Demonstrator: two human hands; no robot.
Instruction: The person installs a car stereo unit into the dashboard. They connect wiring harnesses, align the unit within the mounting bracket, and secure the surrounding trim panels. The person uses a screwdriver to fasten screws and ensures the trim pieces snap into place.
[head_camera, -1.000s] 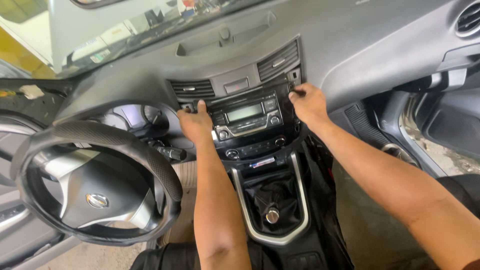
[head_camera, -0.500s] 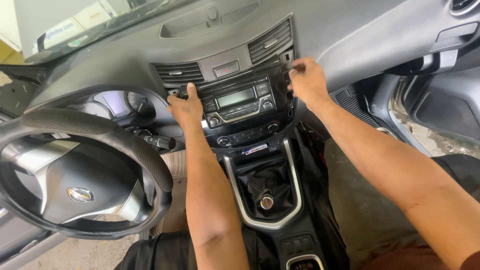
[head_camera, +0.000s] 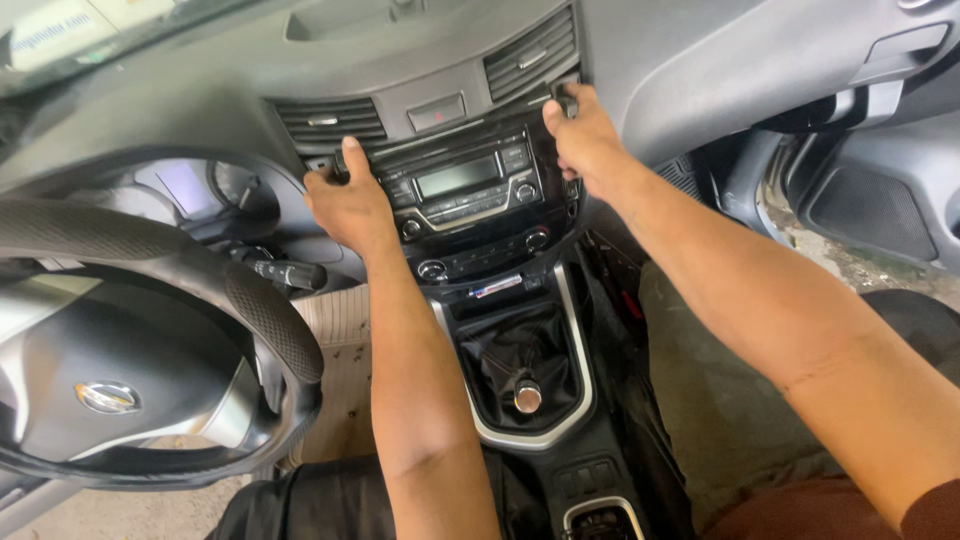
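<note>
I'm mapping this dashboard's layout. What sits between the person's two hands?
In the head view, the radio unit with its display lies between the left hand and the right hand, which grip its two sides.

just one view here, a head cam looking down and forward from the seats at the grey plastic dashboard (head_camera: 700, 60); pretty close, arm's reach; the black car radio panel with the small display (head_camera: 465, 190) sits centre top; the black leather-wrapped steering wheel (head_camera: 260, 310) fills the lower left; the silver-topped gear knob (head_camera: 527, 396) sits bottom middle
</note>
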